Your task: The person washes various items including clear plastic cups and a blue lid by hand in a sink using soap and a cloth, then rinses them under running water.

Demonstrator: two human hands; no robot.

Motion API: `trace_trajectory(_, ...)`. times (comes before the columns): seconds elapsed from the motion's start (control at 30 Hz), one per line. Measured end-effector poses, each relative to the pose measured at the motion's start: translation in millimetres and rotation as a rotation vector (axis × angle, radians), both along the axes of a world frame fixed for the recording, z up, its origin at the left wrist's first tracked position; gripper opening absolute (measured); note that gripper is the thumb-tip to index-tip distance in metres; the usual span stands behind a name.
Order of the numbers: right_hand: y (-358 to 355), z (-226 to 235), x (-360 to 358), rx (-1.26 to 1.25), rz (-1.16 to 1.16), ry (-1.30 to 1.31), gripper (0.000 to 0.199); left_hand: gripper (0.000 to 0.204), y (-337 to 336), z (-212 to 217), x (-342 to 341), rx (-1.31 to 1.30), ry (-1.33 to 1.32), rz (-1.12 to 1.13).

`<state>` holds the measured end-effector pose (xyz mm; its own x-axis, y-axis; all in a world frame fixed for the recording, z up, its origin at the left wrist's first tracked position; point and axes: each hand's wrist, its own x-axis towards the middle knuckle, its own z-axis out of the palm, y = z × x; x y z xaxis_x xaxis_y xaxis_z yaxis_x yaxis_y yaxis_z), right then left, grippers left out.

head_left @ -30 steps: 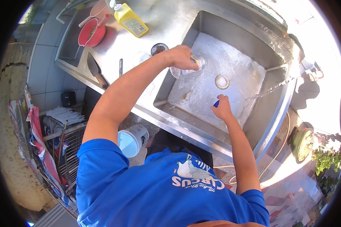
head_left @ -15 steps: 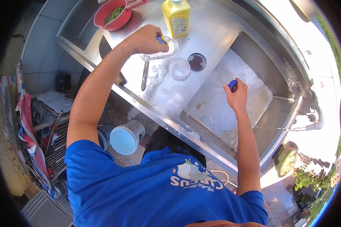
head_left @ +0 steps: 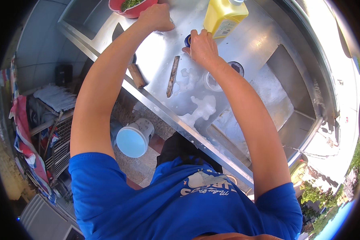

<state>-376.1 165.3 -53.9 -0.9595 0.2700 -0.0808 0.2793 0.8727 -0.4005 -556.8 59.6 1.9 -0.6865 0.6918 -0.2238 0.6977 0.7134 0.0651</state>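
My left hand is curled next to a red bowl with green leafy bits in it. Under the fingers a little of a clear jar shows; the hand hides most of it. Between the fingertips of my right hand is a blue round lid, low over the steel counter. Right behind that hand stands a yellow jug. My right forearm partly covers a clear round tub and the dark drain hole.
A worn narrow stick and foam lie on the counter. A wooden-handled knife is at the front edge, partly behind my left arm. The sink basin is to the right. Below stands a white bucket.
My right hand has swung from over the basin to the counter beside the yellow jug, carrying the blue lid. My left hand has moved farther away, toward the red bowl. The view has shifted.
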Motion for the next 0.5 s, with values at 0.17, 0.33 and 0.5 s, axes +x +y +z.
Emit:
trace_trajectory(0.17, 7.7, -11.4, -18.5, 0.147, 0.044, -0.088, 0.058, 0.059, 10.0, -3.6, -1.8, -0.08, -0.022, -0.04)
trace_trajectory(0.33, 4.5, 14.5, 20.4, -0.054, -0.07, -0.049, 0.045, 0.066, -8.8, -12.0, -6.2, 0.047, 0.024, -0.005)
trace_trajectory(0.5, 76.5, 16.7, 111.0, 0.049, -0.099, 0.041, 0.055, 0.062, -30.7, 10.8, 32.5, 0.329, 0.148, -0.057)
